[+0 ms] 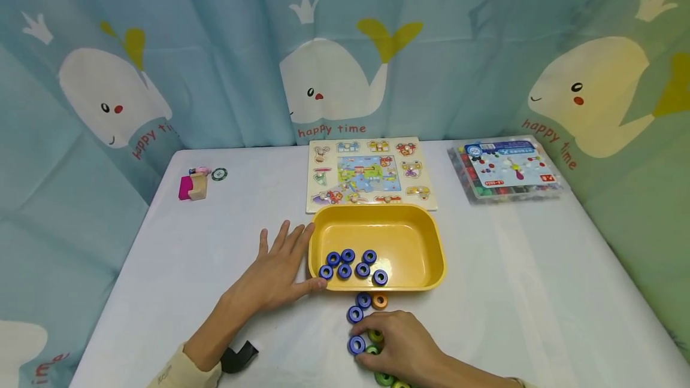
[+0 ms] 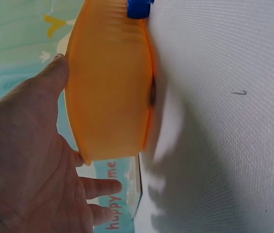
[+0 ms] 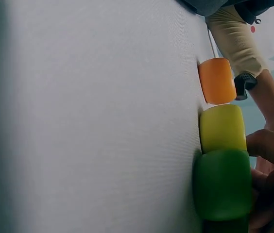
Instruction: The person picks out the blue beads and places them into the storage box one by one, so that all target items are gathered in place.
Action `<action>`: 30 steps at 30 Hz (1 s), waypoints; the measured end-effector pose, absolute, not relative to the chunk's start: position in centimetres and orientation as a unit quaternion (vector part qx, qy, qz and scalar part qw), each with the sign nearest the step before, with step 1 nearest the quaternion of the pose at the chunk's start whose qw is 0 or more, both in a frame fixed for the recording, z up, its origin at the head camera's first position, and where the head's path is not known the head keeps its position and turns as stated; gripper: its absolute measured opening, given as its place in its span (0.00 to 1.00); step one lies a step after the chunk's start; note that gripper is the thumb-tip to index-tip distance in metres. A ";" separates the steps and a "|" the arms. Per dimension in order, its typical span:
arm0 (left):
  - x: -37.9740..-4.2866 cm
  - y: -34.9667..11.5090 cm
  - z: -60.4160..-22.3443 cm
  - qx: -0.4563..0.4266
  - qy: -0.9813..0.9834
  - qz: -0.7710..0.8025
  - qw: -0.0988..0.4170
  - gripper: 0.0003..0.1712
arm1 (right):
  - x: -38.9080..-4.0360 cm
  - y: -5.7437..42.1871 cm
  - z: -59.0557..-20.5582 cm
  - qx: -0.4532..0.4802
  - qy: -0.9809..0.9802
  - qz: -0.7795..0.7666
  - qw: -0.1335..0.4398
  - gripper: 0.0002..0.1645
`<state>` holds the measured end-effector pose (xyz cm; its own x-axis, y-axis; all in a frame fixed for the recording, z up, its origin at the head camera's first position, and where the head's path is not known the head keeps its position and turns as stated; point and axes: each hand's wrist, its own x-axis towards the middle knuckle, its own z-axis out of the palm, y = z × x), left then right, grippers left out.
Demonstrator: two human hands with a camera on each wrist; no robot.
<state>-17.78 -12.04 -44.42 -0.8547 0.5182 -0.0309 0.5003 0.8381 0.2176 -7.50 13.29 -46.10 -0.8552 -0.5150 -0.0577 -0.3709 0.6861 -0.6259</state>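
Far from the desk's [image 1: 512, 292] back edge, the right hand [image 1: 398, 343] pinches one blue ring [image 1: 350, 346]; the left hand [image 1: 272, 279], fingers [image 1: 281, 236] wide, probably steadies the tray [image 1: 388, 235].

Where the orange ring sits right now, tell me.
In the head view, the orange ring lies just in front of the yellow tray, immediately right of a blue ring and beyond the right hand.

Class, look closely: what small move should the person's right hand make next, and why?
Probably lift the blue ring into the yellow tray: the right hand has thumb and finger about it, the tray holds only blue rings, and the left hand rests against its side.
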 end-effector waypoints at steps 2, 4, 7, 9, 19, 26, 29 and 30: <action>-17.7 -12.0 -44.5 0.265 0.958 0.102 0.045 0.59 | -7.5 13.3 -46.1 -0.242 0.912 -0.311 0.115 0.15; -17.7 -12.0 -44.5 0.264 0.958 0.101 0.045 0.59 | -7.5 13.3 -46.2 -0.242 0.911 -0.315 0.113 0.14; -17.7 -12.0 -44.6 0.263 0.958 0.100 0.047 0.59 | -7.5 13.4 -46.1 -0.244 0.907 -0.328 0.099 0.14; -17.7 -12.0 -44.6 0.263 0.959 0.098 0.048 0.59 | -7.6 13.5 -46.0 -0.243 0.904 -0.339 0.089 0.15; -17.8 -12.2 -44.6 0.263 0.959 0.097 0.051 0.59 | -8.0 14.2 -42.4 -0.244 0.874 -0.413 0.074 0.16; -17.8 -12.1 -44.7 0.263 0.958 0.099 0.056 0.59 | -9.3 15.9 -38.5 -0.258 0.866 -0.428 0.032 0.16; -17.8 -12.1 -44.7 0.261 0.959 0.098 0.058 0.59 | -10.7 17.0 -37.3 -0.260 0.864 -0.430 0.022 0.16; -17.8 -12.1 -44.7 0.260 0.959 0.097 0.058 0.59 | -11.3 17.4 -37.1 -0.262 0.865 -0.427 0.020 0.16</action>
